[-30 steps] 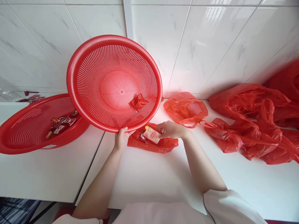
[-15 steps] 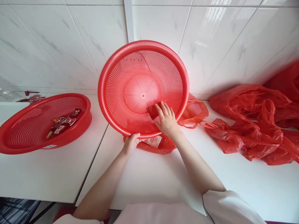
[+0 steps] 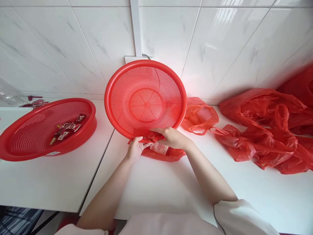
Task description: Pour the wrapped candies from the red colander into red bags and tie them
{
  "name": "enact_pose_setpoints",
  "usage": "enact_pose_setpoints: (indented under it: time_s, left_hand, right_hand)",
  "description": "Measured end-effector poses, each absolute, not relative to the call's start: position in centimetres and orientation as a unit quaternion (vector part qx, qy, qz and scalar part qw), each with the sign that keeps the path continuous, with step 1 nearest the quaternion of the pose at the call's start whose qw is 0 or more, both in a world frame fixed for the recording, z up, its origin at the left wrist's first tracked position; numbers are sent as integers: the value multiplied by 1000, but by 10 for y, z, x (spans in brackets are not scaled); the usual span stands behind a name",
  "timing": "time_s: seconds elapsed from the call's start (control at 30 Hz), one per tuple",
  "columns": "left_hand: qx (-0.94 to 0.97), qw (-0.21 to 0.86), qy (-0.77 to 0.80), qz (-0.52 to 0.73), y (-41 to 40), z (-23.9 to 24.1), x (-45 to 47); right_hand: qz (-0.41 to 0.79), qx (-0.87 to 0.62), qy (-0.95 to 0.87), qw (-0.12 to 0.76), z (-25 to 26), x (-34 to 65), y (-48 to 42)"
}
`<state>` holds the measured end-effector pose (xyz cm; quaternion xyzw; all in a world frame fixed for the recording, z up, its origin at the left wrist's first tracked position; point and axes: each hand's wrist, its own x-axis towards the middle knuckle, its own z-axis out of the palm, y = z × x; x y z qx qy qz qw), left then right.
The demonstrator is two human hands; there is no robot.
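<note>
A round red plastic mesh basket (image 3: 146,76) is tipped toward me, its inside facing me. My left hand (image 3: 135,149) is closed on its near rim, thumb on top, with a finger stretched out below. At the near rim my right hand (image 3: 174,137) is closed around a small red packet (image 3: 156,135), partly covered by the fingers. Directly beneath lies a red plastic bag (image 3: 168,157) with a pale printed card (image 3: 159,148) showing in its opening. The basket hides the rest of that bag.
To the left, another red basket (image 3: 91,122) holds several small wrapped snacks (image 3: 67,129). An upright-mouthed red bag (image 3: 201,116) stands behind on the right, and a heap of crumpled red bags (image 3: 274,137) spreads beyond it. A tiled wall (image 3: 220,49) closes off the back.
The basket has come down and tilted lower at its near rim. My right hand has drawn the red packet from inside the basket to the near rim, above the bag.
</note>
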<state>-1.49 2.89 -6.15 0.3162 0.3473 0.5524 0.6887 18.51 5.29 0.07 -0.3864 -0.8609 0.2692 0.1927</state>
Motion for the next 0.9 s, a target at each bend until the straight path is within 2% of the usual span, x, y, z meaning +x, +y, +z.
enact_pose_setpoints:
  time_s: [0.1, 0.37, 0.5, 0.6, 0.7, 0.77, 0.9]
  left_hand:
    - [315, 691, 346, 551, 30, -61, -18]
    - [342, 697, 363, 516, 27, -51, -24]
    - [336, 641, 402, 561, 29, -34, -40]
    - [319, 540, 469, 622, 35, -24, -64]
    - [326, 487, 494, 642, 42, -18, -88]
    - [331, 489, 492, 640, 45, -17, -99]
    - [327, 539, 498, 595, 48, -16, -108]
  right_hand:
    - [271, -368, -852, 254, 7, 189, 52]
    - [246, -345, -868, 259, 8, 187, 49]
    - [257, -344, -844, 322, 18, 188, 42]
    - [314, -376, -769, 410, 25, 191, 37]
    - [431, -373, -672, 473, 28, 195, 38]
    - [490, -362, -617, 499, 29, 198, 41]
    - [527, -381, -553, 521, 29, 203, 48]
